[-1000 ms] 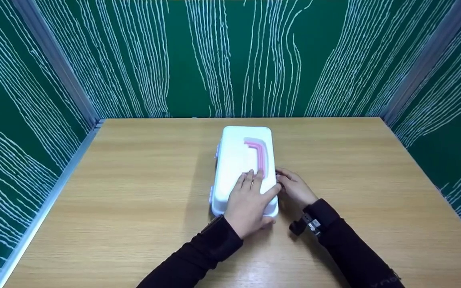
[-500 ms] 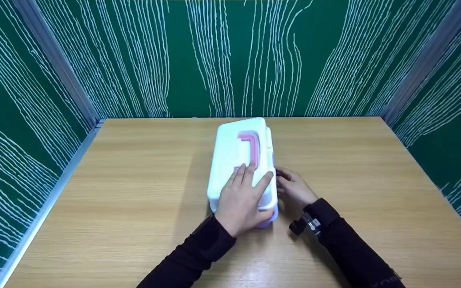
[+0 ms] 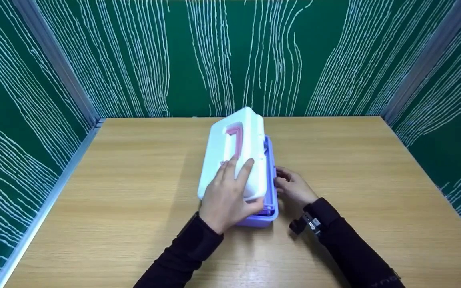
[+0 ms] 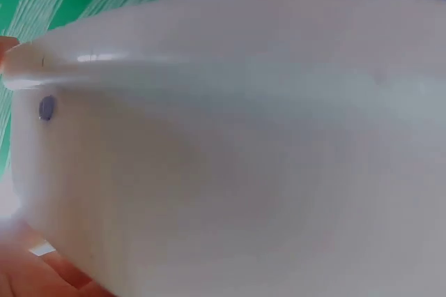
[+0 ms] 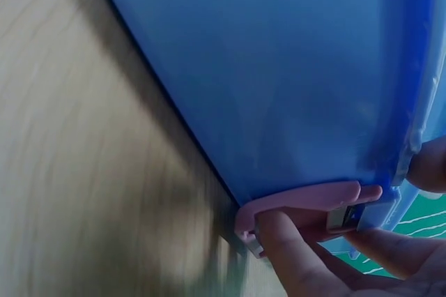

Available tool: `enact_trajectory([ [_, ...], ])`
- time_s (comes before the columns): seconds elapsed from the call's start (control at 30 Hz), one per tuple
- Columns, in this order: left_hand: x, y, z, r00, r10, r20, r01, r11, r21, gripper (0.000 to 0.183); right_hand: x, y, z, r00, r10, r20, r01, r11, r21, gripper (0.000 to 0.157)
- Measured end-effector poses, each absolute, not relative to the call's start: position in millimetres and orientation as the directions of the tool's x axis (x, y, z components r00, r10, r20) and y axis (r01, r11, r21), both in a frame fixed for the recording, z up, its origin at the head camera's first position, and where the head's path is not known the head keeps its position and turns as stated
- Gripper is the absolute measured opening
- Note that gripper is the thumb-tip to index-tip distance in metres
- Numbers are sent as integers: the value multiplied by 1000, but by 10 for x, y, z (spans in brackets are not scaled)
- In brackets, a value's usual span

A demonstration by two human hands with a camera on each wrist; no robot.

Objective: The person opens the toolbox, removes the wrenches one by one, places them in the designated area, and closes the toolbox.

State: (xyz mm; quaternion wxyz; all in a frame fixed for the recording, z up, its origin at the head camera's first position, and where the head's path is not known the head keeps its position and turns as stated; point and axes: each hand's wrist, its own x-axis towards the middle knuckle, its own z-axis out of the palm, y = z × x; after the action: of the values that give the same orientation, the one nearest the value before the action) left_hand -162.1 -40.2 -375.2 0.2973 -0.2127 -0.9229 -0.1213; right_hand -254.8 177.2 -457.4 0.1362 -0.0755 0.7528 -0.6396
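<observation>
A plastic carry box stands on the table with its white lid [image 3: 215,160] tilted up to the left and its purple base [image 3: 256,222] partly showing. My left hand [image 3: 223,204] grips the lid's near end, fingers on top beside the pink handle [image 3: 237,140], thumb at the rim. The white lid [image 4: 244,164] fills most of the left wrist view. At the base's right side is my right hand [image 3: 295,188]. In the right wrist view its fingers [image 5: 286,248] hook into the pink latch [image 5: 306,196], while another digit touches the rim of the base, which looks blue there.
The box stands on a wood-grain table [image 3: 134,180]. Green walls [image 3: 198,60] with white wavy lines enclose its back and sides, with grey posts [image 3: 60,60] at the corners. Part of the box's interior [image 3: 269,180] shows along the right, its contents hard to make out.
The lid was down on the base and has swung up to the left with my left hand on it, baring the base's right side. My right hand has stayed at the latch side.
</observation>
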Motion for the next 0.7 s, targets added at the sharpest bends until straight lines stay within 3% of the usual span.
enact_trajectory([
  [0.3, -1605, -564, -3674, -759, 220, 612, 430, 876, 217, 81, -2546, 1773, -4566, -951, -286, -119, 51, 235, -971, 56],
  [0.7, -1628, -900, -3565, -875, 17, 483, 320, 769, 553, 78, -2545, 1762, -4574, -954, -266, -139, 71, 249, -966, 55],
])
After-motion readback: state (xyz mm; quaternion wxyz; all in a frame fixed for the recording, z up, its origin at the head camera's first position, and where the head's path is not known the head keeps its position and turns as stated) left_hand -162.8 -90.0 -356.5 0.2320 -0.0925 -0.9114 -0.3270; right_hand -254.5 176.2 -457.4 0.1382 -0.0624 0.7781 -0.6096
